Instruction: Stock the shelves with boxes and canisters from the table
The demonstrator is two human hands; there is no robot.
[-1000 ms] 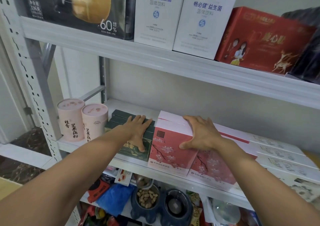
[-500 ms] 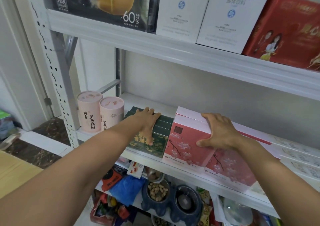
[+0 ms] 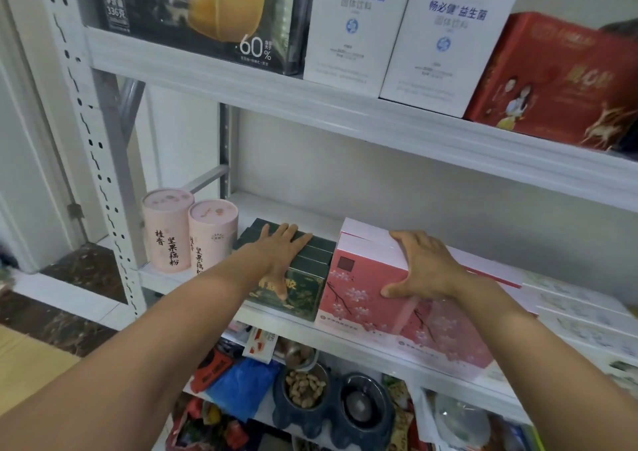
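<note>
On the middle shelf (image 3: 345,343) a stack of dark green boxes (image 3: 303,288) sits beside a pink blossom-print box (image 3: 359,291). My left hand (image 3: 279,253) lies flat on top of the green stack, its thumb hanging over the front face. My right hand (image 3: 421,267) rests on the pink box's upper right corner, fingers spread over the top and thumb against the front. A second pink box (image 3: 448,340) stands just right of it. Two pink canisters (image 3: 167,233) stand upright at the shelf's left end.
Flat white boxes (image 3: 580,312) fill the shelf's right side. The upper shelf (image 3: 310,101) carries a black box, two white boxes and a red box. Below are bowls of peanuts (image 3: 303,388) and packets. The perforated post (image 3: 93,146) stands left, with a yellow table corner (image 3: 27,364).
Both hands stay on the same boxes. My view has swung to the left, so the shelves sit further right in the frame.
</note>
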